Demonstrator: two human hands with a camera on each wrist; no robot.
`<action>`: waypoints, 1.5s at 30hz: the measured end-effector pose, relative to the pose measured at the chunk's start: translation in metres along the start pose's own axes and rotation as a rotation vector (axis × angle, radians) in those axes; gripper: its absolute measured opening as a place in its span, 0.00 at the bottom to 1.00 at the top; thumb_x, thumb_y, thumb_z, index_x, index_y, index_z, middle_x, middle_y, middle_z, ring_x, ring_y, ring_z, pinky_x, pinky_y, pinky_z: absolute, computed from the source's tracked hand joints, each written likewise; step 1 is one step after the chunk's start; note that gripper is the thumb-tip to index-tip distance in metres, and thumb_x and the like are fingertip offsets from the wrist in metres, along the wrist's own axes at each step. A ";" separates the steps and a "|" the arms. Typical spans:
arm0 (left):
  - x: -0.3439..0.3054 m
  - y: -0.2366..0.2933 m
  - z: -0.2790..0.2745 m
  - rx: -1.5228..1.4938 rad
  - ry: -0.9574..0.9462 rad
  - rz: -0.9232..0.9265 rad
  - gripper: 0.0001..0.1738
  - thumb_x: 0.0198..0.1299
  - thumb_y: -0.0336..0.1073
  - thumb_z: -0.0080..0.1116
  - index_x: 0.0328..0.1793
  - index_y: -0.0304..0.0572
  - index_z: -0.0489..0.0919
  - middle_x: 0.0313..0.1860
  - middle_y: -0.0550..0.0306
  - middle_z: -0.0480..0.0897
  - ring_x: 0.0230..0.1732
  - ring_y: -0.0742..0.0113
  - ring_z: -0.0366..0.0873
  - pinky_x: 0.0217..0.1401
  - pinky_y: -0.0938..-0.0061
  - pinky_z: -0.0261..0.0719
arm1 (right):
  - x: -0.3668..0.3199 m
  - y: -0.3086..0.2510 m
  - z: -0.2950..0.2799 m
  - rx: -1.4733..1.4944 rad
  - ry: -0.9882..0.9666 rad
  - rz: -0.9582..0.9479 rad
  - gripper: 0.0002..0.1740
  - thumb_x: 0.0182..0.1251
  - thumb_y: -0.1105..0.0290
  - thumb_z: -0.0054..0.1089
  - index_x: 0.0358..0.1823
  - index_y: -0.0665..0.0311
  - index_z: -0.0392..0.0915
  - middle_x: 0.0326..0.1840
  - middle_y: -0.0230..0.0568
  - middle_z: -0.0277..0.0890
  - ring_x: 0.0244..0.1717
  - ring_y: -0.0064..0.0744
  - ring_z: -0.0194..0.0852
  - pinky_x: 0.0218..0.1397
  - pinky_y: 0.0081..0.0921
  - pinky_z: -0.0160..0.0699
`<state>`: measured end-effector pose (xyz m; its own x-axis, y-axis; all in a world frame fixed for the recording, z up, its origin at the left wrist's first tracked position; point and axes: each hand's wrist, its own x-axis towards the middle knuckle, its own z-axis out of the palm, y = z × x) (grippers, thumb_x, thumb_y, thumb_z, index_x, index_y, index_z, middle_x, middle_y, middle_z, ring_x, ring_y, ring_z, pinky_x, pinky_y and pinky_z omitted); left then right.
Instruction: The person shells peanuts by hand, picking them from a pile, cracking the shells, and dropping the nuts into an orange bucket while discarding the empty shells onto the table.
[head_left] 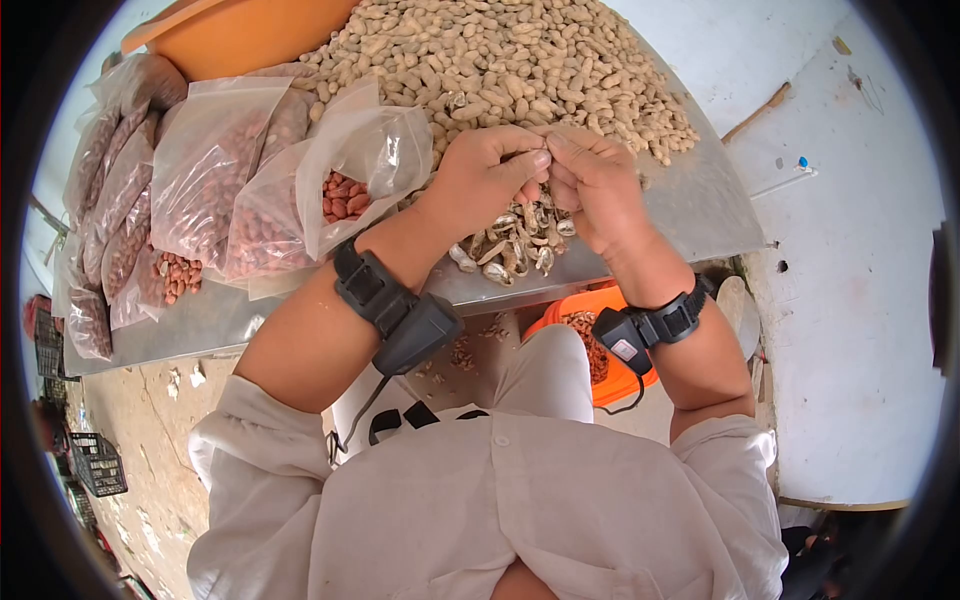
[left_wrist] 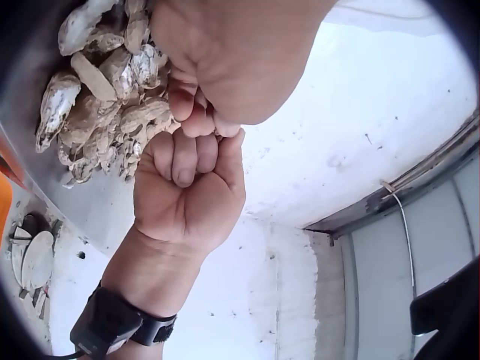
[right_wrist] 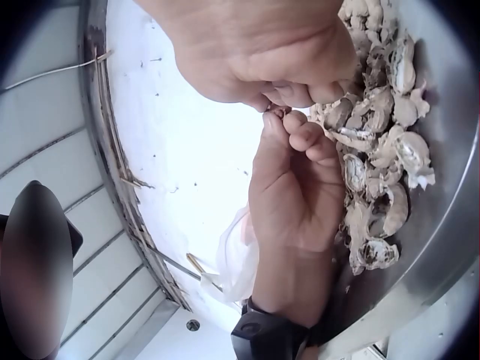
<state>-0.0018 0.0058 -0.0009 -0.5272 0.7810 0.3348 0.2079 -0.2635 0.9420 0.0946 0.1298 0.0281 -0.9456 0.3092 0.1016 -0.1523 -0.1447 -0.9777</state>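
My left hand (head_left: 478,178) and right hand (head_left: 602,188) meet fingertip to fingertip over the front of a metal table. Between the pinched thumbs and fingers sits a peanut (right_wrist: 280,112), of which only a small reddish-brown bit shows in the right wrist view; the fingers hide the rest. The other fingers of both hands are curled in toward the palms. Right below the hands lies a pile of broken peanut shells (head_left: 512,240), pale inside. Behind them spreads a large heap of unshelled peanuts (head_left: 520,60).
Left of the hands stands an unsealed plastic bag (head_left: 385,150) with red peanut kernels (head_left: 345,197) inside. More filled bags (head_left: 205,170) lean beside it. An orange basin (head_left: 240,40) is at the back left. Below the table edge (head_left: 690,225), an orange container (head_left: 625,385) holds reddish-brown pieces.
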 end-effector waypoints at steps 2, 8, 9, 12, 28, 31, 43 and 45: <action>-0.002 0.003 0.001 -0.140 -0.002 -0.042 0.12 0.63 0.33 0.53 0.46 0.32 0.79 0.28 0.60 0.78 0.26 0.75 0.73 0.30 0.81 0.74 | 0.001 -0.005 -0.006 -0.072 0.053 -0.047 0.12 0.66 0.68 0.53 0.39 0.71 0.79 0.19 0.29 0.69 0.17 0.13 0.55 0.17 0.13 0.49; -0.001 0.002 0.001 -0.360 0.050 -0.137 0.14 0.64 0.34 0.54 0.51 0.32 0.78 0.29 0.60 0.78 0.28 0.75 0.73 0.32 0.81 0.75 | 0.005 -0.002 -0.018 -0.602 0.110 -0.249 0.14 0.68 0.65 0.52 0.41 0.70 0.79 0.16 0.27 0.63 0.15 0.16 0.52 0.16 0.14 0.48; 0.000 0.001 0.001 -0.389 0.060 -0.140 0.15 0.64 0.34 0.54 0.52 0.32 0.78 0.29 0.60 0.78 0.28 0.75 0.73 0.32 0.81 0.75 | 0.005 -0.002 -0.018 -0.529 0.106 -0.209 0.15 0.69 0.64 0.51 0.41 0.69 0.78 0.16 0.27 0.62 0.15 0.16 0.51 0.16 0.15 0.48; 0.000 0.002 0.001 -0.377 0.101 -0.154 0.15 0.63 0.34 0.55 0.53 0.34 0.78 0.31 0.60 0.79 0.28 0.77 0.72 0.33 0.83 0.74 | -0.006 -0.013 -0.013 -0.066 0.106 0.121 0.16 0.72 0.60 0.46 0.41 0.67 0.75 0.16 0.27 0.58 0.14 0.19 0.48 0.16 0.17 0.47; -0.004 0.002 -0.003 0.241 0.162 0.251 0.12 0.57 0.26 0.55 0.47 0.35 0.81 0.41 0.56 0.81 0.42 0.73 0.75 0.45 0.80 0.73 | -0.004 0.004 -0.008 0.517 0.135 0.172 0.13 0.72 0.68 0.41 0.41 0.69 0.74 0.24 0.33 0.69 0.16 0.20 0.52 0.17 0.16 0.49; -0.004 0.000 -0.004 0.273 0.172 0.223 0.13 0.53 0.27 0.54 0.45 0.37 0.82 0.39 0.58 0.79 0.39 0.73 0.74 0.43 0.80 0.72 | 0.003 -0.009 -0.036 0.305 0.198 0.097 0.13 0.68 0.76 0.42 0.49 0.73 0.73 0.26 0.33 0.71 0.16 0.18 0.52 0.17 0.15 0.49; 0.000 -0.009 -0.001 0.235 0.216 0.184 0.12 0.50 0.29 0.56 0.40 0.44 0.84 0.34 0.59 0.75 0.32 0.72 0.71 0.39 0.80 0.72 | 0.031 0.003 -0.092 -1.408 0.094 -0.212 0.10 0.61 0.67 0.54 0.38 0.63 0.80 0.31 0.46 0.78 0.37 0.44 0.77 0.39 0.37 0.74; 0.001 -0.012 -0.001 0.208 0.218 0.183 0.12 0.50 0.29 0.56 0.40 0.44 0.84 0.33 0.59 0.75 0.32 0.72 0.71 0.40 0.80 0.73 | 0.033 0.005 -0.086 -1.573 0.078 -0.159 0.10 0.61 0.66 0.53 0.39 0.62 0.78 0.34 0.48 0.78 0.41 0.48 0.77 0.43 0.40 0.75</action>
<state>-0.0058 0.0090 -0.0116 -0.6250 0.5861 0.5157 0.4668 -0.2489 0.8486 0.0874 0.2197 0.0108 -0.9257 0.2779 0.2565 0.2401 0.9559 -0.1692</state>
